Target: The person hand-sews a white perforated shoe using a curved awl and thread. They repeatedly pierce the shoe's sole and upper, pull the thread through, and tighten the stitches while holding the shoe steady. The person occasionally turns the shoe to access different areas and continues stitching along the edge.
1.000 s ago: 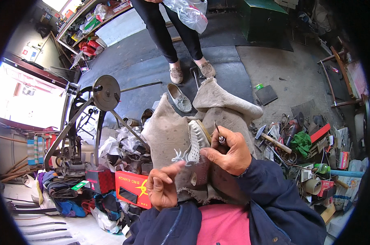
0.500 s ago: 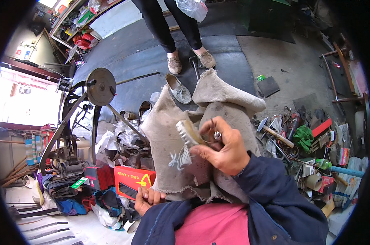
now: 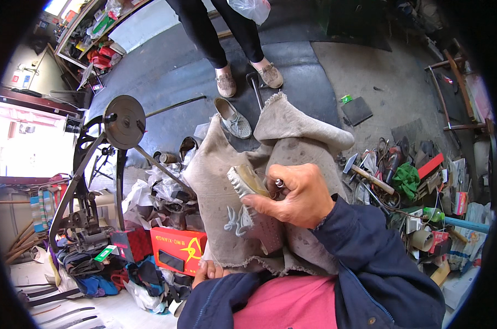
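Over my lap lies a grey-beige cloth apron (image 3: pixel 215 181). Above it, my right hand (image 3: pixel 300 194) grips a light grey lace-up shoe (image 3: pixel 245 182), tan sole turned up, thumb pressed along its pale side. A small tool with a rounded metal end (image 3: pixel 279 183) pokes out between the curled fingers; its other end is hidden. Pale blue laces (image 3: pixel 237 220) dangle from the shoe. My left hand (image 3: pixel 209 270) is low by the apron's frayed edge, partly covered by my sleeve. Its visible fingers are curled; whatever they hold is hidden. A matching shoe (image 3: pixel 233 118) stands on the floor ahead.
A person in dark trousers (image 3: pixel 207 33) stands opposite. At left is a black hand-cranked machine with a wheel (image 3: pixel 125 122); below it sit a red box (image 3: pixel 177 249) and cloth scraps. A hammer (image 3: pixel 372 178) and a green cloth (image 3: pixel 407 182) lie among clutter at right.
My right hand has turned the shoe slightly and moved a little left and down, showing more of the sole. My left hand has drawn in toward the apron and shows less.
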A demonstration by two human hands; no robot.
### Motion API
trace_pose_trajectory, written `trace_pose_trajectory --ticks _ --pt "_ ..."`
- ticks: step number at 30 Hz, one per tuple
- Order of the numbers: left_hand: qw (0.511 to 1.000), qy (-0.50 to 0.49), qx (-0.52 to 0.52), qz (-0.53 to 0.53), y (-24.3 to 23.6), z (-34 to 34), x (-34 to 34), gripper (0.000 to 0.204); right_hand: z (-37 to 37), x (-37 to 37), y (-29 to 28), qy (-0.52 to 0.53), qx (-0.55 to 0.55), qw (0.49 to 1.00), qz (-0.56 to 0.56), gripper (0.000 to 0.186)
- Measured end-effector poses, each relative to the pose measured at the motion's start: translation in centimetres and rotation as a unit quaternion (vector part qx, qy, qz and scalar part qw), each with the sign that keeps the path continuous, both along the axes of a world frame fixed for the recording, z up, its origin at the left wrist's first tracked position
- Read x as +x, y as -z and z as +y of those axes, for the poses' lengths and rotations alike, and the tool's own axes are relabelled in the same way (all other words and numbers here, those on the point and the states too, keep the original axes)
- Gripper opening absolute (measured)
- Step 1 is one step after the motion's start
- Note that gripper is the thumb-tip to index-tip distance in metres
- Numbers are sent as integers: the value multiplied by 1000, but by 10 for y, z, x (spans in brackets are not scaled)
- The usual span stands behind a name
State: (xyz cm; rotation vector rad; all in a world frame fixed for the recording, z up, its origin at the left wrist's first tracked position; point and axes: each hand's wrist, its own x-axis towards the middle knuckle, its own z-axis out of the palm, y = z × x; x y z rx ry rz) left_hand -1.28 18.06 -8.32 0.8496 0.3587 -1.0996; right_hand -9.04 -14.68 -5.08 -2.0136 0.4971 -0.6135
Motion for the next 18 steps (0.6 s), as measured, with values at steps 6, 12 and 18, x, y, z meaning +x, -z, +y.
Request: trace_pose_trajectory --ticks 6,12,18 --pt "981 64 178 37 19 40 5 39 -3 11 11 -19 4 999 -43 42" --pt "966 -3 248 79 28 63 -7 38 -5 14 13 -17 30 999 -14 36" --pt "998 -40 34 -32 0 34 -2 32 -11 5 3 -40 48 998 -10 32"
